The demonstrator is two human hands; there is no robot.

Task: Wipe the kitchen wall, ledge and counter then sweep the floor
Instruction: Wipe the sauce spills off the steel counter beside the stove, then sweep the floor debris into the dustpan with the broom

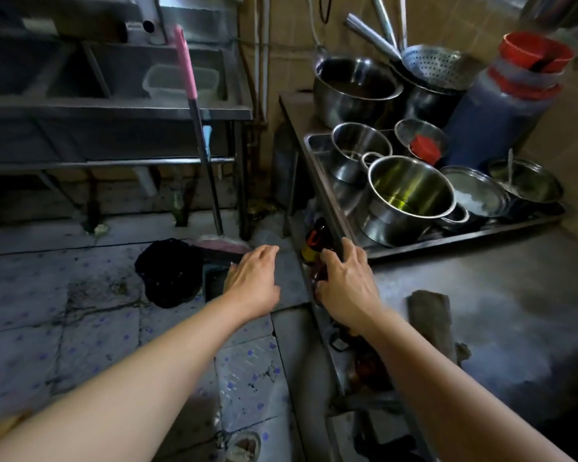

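Steel pots (409,198) crowd the counter (514,295); broom (201,135) leans by the sink (114,111)

Steel counter (514,295) with grey rag (431,320) and tray (464,240) of pots (one holding yellow liquid).

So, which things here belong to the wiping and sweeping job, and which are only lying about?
For the job:
- broom
- cloth
- counter
- floor

Lying about:
- pots
- colander
- plastic tub
- bottle
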